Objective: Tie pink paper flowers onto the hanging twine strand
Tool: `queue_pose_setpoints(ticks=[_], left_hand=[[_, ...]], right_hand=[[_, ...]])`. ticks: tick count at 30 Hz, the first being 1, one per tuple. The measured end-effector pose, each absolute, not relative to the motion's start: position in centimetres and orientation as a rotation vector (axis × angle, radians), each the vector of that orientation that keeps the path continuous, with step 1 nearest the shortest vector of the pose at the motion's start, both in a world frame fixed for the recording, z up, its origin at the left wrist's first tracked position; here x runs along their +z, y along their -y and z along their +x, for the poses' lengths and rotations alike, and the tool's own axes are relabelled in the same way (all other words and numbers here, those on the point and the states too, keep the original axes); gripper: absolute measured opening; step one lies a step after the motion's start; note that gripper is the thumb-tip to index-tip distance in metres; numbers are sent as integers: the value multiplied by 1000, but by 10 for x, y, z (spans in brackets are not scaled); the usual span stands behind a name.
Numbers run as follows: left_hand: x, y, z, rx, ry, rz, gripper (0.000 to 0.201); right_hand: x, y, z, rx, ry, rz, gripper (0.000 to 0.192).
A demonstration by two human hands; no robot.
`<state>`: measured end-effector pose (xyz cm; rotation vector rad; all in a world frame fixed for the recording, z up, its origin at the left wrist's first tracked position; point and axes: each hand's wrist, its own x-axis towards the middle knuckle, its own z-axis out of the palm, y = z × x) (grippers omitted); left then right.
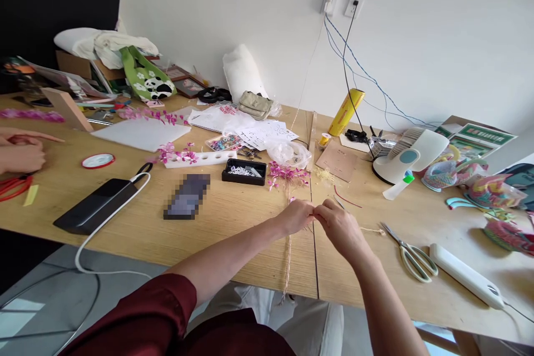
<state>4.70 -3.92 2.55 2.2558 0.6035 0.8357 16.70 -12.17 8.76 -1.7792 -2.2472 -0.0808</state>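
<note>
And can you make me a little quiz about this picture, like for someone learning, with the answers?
1. True or false: the right hand is nearer the scissors than the left hand is.
2. Choose one: the flowers just beyond the hands are (a) pink, (b) blue, (c) orange.
3. Fill in: in the picture, the fan stands to the ____ of the yellow roll.

Key: 1 true; 2 a; 3 right.

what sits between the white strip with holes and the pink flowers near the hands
A small black tray holding white bits, as the head view shows.
</note>
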Motion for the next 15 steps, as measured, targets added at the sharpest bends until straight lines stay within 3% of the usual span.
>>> queue_pose_setpoints(ticks=[6,11,15], left_hand=[[31,46,41,784,-383,1991,17],[31,52,36,745,-403,1641,27],[25,49,35,750,-479,1447,31]], right_hand=[[99,102,194,368,2118,-1517,16],[68,97,211,820,1723,-1459,21],[39,103,207,1002,1366,-1385,25]])
